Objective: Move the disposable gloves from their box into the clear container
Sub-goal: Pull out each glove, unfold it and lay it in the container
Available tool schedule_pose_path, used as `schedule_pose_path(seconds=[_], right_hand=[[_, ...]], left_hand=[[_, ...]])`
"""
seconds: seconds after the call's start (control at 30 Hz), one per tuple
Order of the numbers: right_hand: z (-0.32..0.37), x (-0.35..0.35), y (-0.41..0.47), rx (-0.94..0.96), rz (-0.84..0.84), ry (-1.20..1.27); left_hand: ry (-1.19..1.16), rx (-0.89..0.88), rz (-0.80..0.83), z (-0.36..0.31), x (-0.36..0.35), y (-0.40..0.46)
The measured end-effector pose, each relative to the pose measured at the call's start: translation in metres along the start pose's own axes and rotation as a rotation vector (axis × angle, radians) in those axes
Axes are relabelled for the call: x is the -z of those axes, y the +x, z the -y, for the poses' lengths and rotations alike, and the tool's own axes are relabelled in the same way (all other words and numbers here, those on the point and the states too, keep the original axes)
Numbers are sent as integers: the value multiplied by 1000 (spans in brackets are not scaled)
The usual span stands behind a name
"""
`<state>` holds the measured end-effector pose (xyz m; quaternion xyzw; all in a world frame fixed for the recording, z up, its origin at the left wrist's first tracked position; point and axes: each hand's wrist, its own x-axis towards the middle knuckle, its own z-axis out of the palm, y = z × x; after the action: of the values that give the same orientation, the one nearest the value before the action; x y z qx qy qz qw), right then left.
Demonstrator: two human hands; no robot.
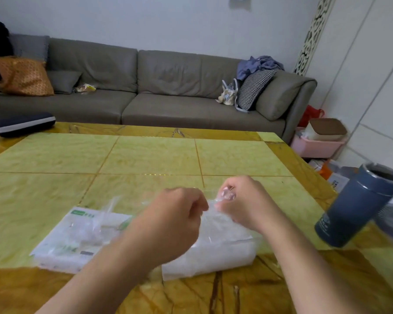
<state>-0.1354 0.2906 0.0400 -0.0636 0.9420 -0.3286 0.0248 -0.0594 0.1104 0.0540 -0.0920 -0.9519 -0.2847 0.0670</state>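
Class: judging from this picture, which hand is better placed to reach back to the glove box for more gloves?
Left, probably. The left hand hovers nearest the glove box; the right hand pinches clear gloves farther right.

glossy marble-look table (145,155), thin clear plastic gloves (216,225), matt blue tumbler (354,207).

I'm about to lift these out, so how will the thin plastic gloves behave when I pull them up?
The plastic gloves, pinched by the left hand and right hand, look filmy and crumpled, so probably floppy and very light. They look glossy, so possibly slippery, and the stack may drag up several together.
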Motion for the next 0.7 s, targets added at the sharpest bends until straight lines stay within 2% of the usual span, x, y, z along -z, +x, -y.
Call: schedule_pose_path(seconds=[0.07,0.13,0.37,0.47,0.6,0.7], right_hand=[[-5,-4,3,-7,-28,-82],[-12,-8,7,-10,-44,-115],[-22,-9,13,-52,-75,-366],[-18,-4,8,-74,-97,-459],[-11,0,-1,-64,-146,-477],[2,1,-8,48,-257,-393]], left_hand=[[93,68,210,6,-24,16],[122,126,323,15,-40,26],[157,187,495,27,-57,41],[181,203,516,29,-60,43],[249,180,540,26,-62,40],[308,157,584,23,-62,40]])
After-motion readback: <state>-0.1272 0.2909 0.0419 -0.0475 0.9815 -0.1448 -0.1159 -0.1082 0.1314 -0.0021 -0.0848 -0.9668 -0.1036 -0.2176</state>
